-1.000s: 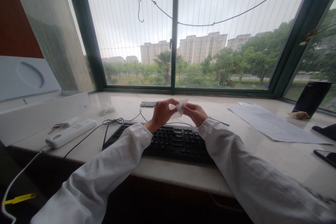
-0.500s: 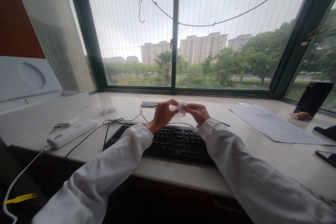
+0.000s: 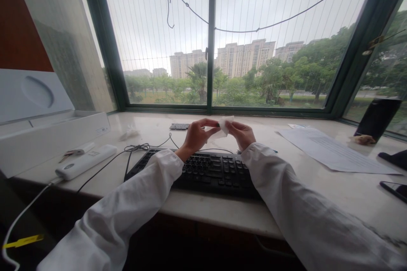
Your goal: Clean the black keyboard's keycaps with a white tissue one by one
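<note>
My left hand [image 3: 197, 135] is closed, thumb and forefinger pinching a small dark piece [image 3: 218, 125] whose kind is too small to make out. A white tissue [image 3: 226, 125] is gripped between the fingers of my right hand [image 3: 242, 134], and it touches the dark piece. Both hands are raised above the far edge of a black keyboard [image 3: 219, 174]. Part of that keyboard is covered by my left sleeve. Beyond my left hand, a group of small grey keycaps [image 3: 179, 126] lies on the white sill.
At left are a white power strip [image 3: 85, 162], a white box [image 3: 54, 135], crumpled clear plastic [image 3: 129, 132] and a tangled black cable [image 3: 137, 147]. Printed sheets [image 3: 330, 152], a phone [image 3: 394, 189] and a dark container [image 3: 377, 120] are at right. The window [image 3: 210, 93] bounds the back.
The tissue has opened out and rises higher over my right fingers. The dark piece now shows at my left fingertips, and my hands are slightly farther apart.
</note>
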Available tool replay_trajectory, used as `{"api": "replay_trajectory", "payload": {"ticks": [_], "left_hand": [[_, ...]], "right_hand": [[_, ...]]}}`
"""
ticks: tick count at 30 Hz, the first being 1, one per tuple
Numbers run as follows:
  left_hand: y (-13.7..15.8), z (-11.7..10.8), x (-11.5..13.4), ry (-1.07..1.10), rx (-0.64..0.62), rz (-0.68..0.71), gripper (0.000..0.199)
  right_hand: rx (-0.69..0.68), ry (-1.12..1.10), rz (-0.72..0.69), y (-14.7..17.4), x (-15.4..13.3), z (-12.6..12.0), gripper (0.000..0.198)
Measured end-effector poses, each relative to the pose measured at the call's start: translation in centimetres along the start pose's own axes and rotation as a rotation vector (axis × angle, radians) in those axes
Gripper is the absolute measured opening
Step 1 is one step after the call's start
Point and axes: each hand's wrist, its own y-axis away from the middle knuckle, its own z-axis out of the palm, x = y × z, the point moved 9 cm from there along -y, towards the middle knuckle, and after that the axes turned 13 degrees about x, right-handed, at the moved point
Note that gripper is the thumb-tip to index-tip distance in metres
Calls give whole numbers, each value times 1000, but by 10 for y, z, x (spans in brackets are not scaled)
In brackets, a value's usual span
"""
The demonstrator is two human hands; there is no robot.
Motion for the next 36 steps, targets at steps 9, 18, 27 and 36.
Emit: {"api": "replay_trajectory", "payload": {"ticks": [9,18,27,36], "left_hand": [[2,-4,19,-108,14,139,25],[6,1,22,-355,2,337,22],[5,-6,31,-261,54,320,18],[1,-10,20,-108,70,88,22]], "right_hand": [[-190,-16,214,10,26,17,43],[-145,188,36,4,15,7,41],[-54,75,213,4,23,4,43],[211,462,149,-27,29,-47,48]]}}
